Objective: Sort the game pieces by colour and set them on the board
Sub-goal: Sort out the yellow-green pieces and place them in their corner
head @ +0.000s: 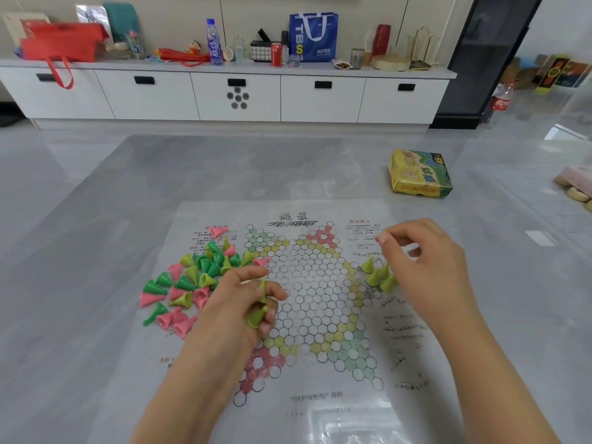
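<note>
**A:** From the head camera, what lies on the table?

**B:** A thin printed board with a star of small circles, flat on the grey table. On its left side, spilling onto the table, lies a mixed heap of cone pieces: dark green, yellow-green and pink, most tipped on their sides. One pink piece lies apart above the heap, on the printed text.

**A:** And anything already sorted?

**B:** A small cluster of yellow-green pieces stands upright at the board's right point, close together.

**A:** The hands?

**B:** The left hand is at the heap's right edge, over the board's left part. Its fingers are curled round several yellow-green pieces; one pokes out between the fingers and another shows lower, by the thumb. The right hand hovers just above and to the right of the upright cluster. Its fingers are loosely bent, thumb and forefinger drawn near each other; I see nothing between them, though the fingertips are blurred.

**A:** What else is in view?

**B:** A yellow and green game box sits on the table beyond the board, to the right. Behind the table runs a low white cabinet with drawers. On top of it are a blue bag, a red bag, a clear bottle with a blue label and a red can.
</note>
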Motion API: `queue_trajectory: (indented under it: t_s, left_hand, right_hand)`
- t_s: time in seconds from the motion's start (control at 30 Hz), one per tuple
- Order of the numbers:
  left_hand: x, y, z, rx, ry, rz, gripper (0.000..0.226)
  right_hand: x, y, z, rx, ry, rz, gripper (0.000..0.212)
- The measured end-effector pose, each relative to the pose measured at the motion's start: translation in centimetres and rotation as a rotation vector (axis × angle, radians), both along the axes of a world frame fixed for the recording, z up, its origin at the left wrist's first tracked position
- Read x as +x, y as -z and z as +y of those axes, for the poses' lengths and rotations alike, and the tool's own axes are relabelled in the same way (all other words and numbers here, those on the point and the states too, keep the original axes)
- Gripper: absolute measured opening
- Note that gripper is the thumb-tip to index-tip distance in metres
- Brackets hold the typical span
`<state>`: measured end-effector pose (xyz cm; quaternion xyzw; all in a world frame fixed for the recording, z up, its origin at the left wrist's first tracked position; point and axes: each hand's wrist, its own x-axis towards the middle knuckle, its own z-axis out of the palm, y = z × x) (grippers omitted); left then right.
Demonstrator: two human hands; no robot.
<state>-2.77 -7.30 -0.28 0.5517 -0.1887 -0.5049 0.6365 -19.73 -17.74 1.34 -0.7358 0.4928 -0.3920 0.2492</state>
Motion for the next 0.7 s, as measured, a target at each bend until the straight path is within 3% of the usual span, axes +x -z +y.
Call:
queue_trajectory:
  t_s: [0.07, 0.2, 0.4, 0.7]
  left_hand:
    - [-0.5, -0.2, 0.5, -0.029, 0.079, -0.100, 0.025]
    - [-0.9, -0.1, 1.3, -0.091, 0.214, -0.256, 0.032]
    - [-0.7, 0.4, 1.4, -0.090, 0.240, -0.304, 0.055]
    - [-0.9, 0.0, 1.4, -0.065, 0.308, -0.370, 0.061]
  right_hand:
    - [1.1, -0.8, 1.2, 0.022, -0.191, -0.019, 0.013]
    - [3.2, 0.0, 2.8, 0.108, -0.459, 0.117, 0.016]
    - [3.9, 1.0, 3.0, 0.202, -0.467, 0.091, 0.019]
    - [4.2, 0.6, 3.5, 0.338, -0.564, -0.059, 0.010]
